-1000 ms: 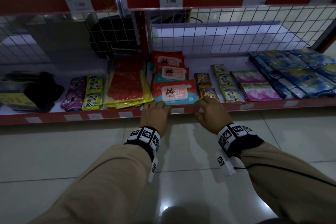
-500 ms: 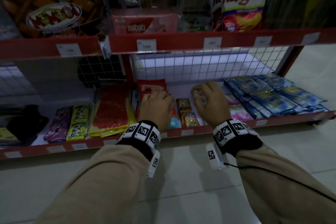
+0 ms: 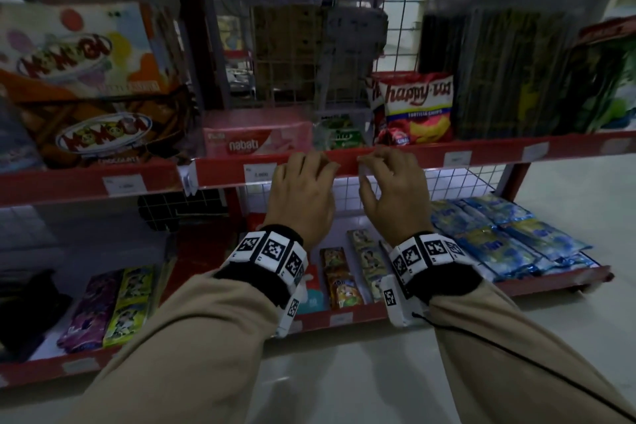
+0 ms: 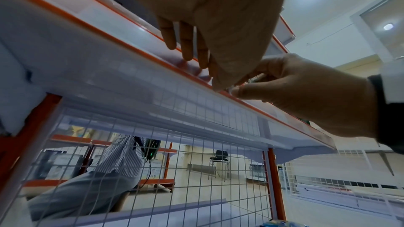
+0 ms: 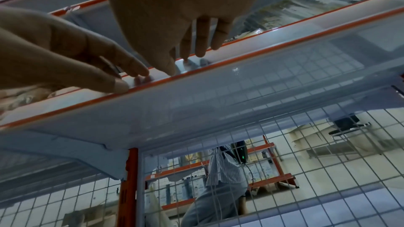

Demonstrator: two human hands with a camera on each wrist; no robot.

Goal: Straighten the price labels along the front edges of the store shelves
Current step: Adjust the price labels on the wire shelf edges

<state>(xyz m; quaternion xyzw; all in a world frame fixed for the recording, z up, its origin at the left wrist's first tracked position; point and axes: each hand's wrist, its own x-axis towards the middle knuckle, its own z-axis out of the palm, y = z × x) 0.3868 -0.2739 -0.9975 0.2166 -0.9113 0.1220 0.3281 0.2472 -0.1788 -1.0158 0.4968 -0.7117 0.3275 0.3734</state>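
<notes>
Head: my left hand [image 3: 301, 188] and right hand [image 3: 392, 186] side by side at red shelf edge [image 3: 347, 158], fingers relaxed, tips on strip. Labels [image 3: 260, 173] left and right of hands.
Left wrist: fingertips [image 4: 188, 53] flat on strip; right thumb and finger pinch something small at edge, can't tell what.
Right wrist: fingertips [image 5: 200, 47] press white label [image 5: 186, 66].

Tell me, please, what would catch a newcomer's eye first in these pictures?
Probably the left hand and right hand, side by side at the centre, fingertips on the red front edge of the upper shelf. Next, the bright happy-tos chip bag just above the right hand, and the pink nabati pack up-left of the left hand.
</notes>
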